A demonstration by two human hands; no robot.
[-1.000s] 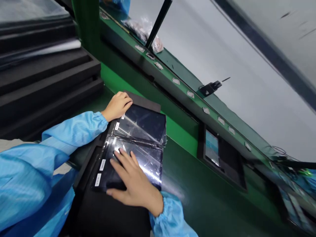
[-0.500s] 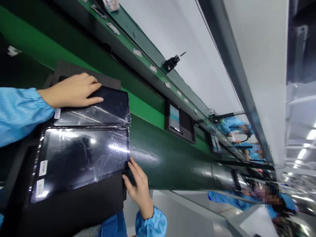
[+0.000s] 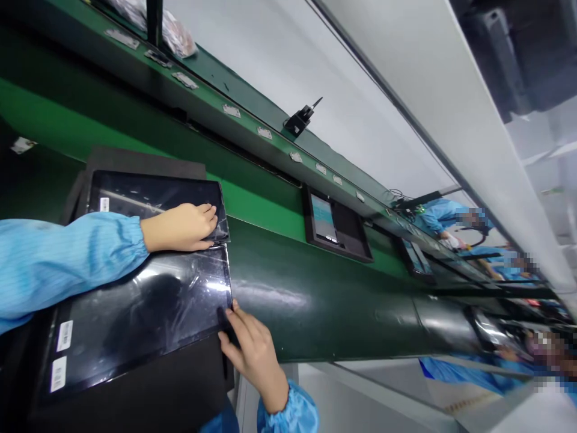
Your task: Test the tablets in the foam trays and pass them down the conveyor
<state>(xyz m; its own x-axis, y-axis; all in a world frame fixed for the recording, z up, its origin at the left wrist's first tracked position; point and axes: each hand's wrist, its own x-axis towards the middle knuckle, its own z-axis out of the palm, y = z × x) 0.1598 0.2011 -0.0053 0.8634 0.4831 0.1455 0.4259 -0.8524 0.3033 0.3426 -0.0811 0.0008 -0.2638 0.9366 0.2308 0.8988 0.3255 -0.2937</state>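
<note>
Two dark, glossy tablet screens lie side by side on black foam trays. The upper screen (image 3: 130, 186) carries a white label at its left, and crinkled clear film shows near its right end. My left hand (image 3: 183, 227) rests over that screen's lower right part, fingers curled in; what they pinch, if anything, is hidden. My left sleeve covers part of the lower screen (image 3: 148, 319), which bears two white labels at its left end. At the lower screen's right edge, my right hand (image 3: 255, 349) grips it with bent fingers and thumb.
A dark green conveyor belt (image 3: 288, 300) runs away to the right. On it, farther along, stands a black tray (image 3: 347, 240) with a lit tablet (image 3: 323, 218). Small metal parts (image 3: 231, 110) line the ledge above, near a black device with an antenna (image 3: 300, 120). Blue-sleeved people work far right.
My left hand has moved right and down across the upper screen, and its fingers have curled. My right hand stays at the lower screen's right edge. The view has shifted slightly.
</note>
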